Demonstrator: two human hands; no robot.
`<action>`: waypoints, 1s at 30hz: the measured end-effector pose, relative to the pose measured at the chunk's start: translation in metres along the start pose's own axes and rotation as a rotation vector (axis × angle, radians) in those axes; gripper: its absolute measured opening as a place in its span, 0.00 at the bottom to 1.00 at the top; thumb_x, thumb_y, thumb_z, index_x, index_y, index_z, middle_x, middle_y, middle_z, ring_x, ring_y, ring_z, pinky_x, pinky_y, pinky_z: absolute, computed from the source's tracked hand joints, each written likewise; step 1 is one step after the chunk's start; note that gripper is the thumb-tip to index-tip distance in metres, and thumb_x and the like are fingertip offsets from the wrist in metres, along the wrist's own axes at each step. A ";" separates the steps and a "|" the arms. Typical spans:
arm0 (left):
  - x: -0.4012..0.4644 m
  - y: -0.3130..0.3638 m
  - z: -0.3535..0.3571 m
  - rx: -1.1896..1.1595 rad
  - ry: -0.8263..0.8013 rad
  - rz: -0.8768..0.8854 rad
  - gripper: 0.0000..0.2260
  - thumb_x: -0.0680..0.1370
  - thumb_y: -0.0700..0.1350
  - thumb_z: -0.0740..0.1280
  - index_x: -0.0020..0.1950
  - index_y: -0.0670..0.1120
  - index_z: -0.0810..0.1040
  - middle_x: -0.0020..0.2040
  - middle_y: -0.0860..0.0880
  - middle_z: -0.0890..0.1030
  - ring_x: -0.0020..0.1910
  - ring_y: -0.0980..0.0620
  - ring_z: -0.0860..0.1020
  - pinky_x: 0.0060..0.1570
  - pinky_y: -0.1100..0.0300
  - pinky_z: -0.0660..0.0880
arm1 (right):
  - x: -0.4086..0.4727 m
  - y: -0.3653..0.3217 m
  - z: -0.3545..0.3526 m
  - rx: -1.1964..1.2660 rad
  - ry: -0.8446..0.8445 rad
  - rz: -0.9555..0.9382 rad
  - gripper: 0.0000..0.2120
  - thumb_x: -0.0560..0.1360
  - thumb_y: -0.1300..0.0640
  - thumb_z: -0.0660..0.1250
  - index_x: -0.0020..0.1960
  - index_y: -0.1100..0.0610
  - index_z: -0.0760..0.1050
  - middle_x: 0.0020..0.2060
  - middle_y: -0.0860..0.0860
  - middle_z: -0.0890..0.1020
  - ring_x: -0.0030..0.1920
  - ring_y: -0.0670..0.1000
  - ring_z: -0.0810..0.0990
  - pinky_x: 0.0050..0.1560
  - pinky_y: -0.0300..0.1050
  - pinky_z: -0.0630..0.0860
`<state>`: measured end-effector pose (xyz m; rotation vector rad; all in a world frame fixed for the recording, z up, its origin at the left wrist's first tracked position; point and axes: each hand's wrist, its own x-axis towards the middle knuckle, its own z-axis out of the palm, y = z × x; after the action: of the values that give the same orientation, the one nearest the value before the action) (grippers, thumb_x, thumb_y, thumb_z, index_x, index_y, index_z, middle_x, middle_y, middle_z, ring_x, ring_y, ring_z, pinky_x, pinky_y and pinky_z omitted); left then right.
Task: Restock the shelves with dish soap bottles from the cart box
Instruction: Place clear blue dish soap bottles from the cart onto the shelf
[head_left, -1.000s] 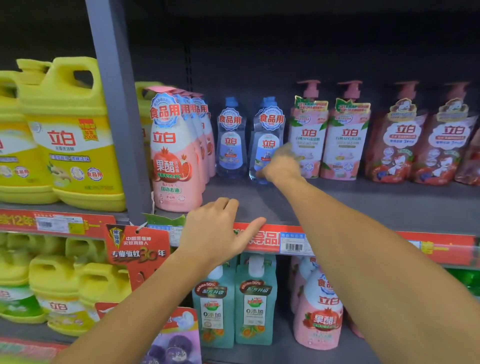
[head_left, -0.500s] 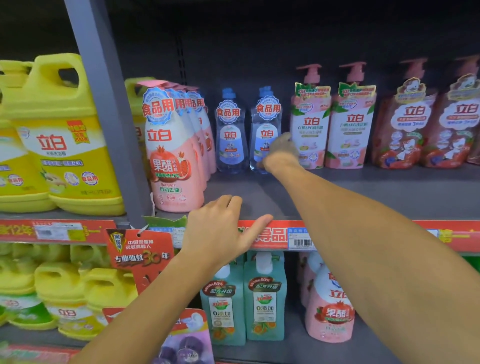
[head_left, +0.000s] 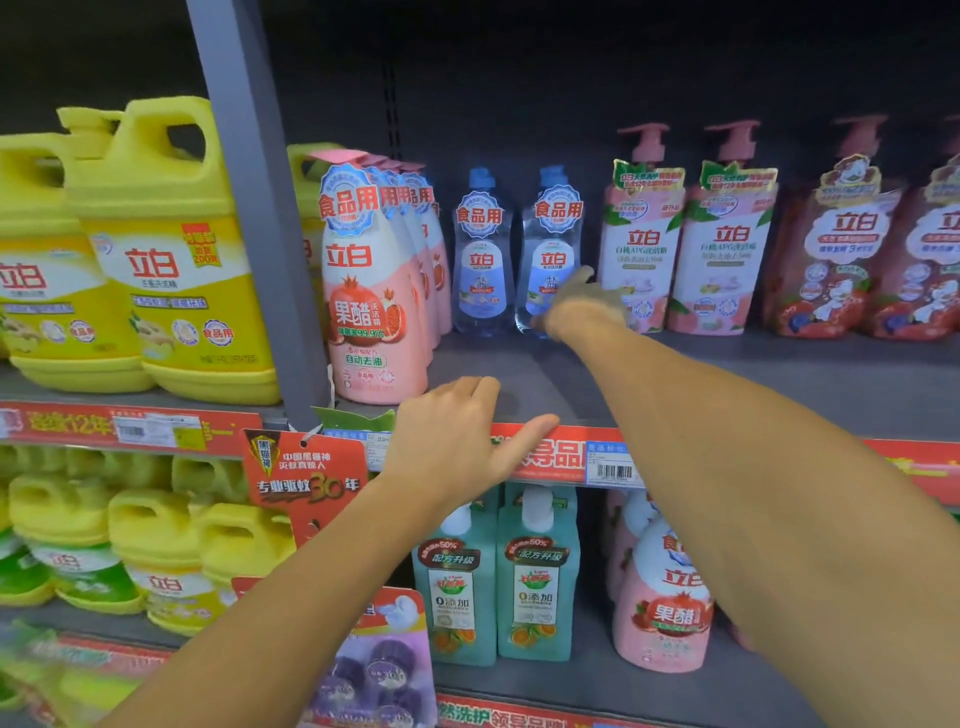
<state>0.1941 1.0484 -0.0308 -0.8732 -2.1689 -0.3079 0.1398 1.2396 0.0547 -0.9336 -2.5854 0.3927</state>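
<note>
A: Left hand (head_left: 457, 436) lay flat, fingers straight, on the shelf (head_left: 519, 384) edge.
B: Right hand (head_left: 584, 306) reached the rear clear dish soap bottle (head_left: 548, 254); grip unreadable. Advised keeping it upright, label forward.

Right hand (head_left: 584, 306) fingers blurred against clear bottle (head_left: 548, 254).

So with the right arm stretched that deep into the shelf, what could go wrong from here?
1. The right hand sits at the base of the right clear blue bottle; a nudge could tip it into the left clear blue bottle or the pink pump bottle beside it.
2. The left hand rests on the shelf edge over the price strip, which could be dislodged.
</note>
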 end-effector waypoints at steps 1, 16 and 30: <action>0.000 0.000 0.000 0.003 -0.005 0.003 0.36 0.72 0.74 0.42 0.51 0.50 0.77 0.46 0.53 0.82 0.42 0.52 0.80 0.34 0.59 0.66 | -0.003 0.000 -0.004 -0.078 -0.065 -0.043 0.38 0.78 0.42 0.66 0.78 0.61 0.56 0.71 0.59 0.71 0.70 0.62 0.71 0.66 0.56 0.69; 0.001 -0.006 -0.010 -0.065 -0.092 0.128 0.30 0.77 0.70 0.54 0.50 0.43 0.77 0.48 0.43 0.82 0.48 0.41 0.80 0.38 0.54 0.67 | -0.136 0.052 -0.021 -0.128 -0.139 -0.093 0.33 0.82 0.37 0.51 0.74 0.61 0.64 0.71 0.59 0.71 0.69 0.60 0.72 0.67 0.55 0.70; -0.018 0.104 -0.047 -0.343 -0.226 0.585 0.18 0.79 0.53 0.62 0.60 0.40 0.77 0.60 0.42 0.78 0.62 0.42 0.73 0.62 0.50 0.68 | -0.283 0.157 -0.045 -0.237 0.018 0.147 0.35 0.82 0.41 0.56 0.81 0.58 0.49 0.79 0.57 0.57 0.78 0.59 0.56 0.77 0.55 0.56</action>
<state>0.2998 1.0941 -0.0181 -1.7551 -1.9705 -0.2963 0.4484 1.1760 -0.0322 -1.2063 -2.5939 0.1154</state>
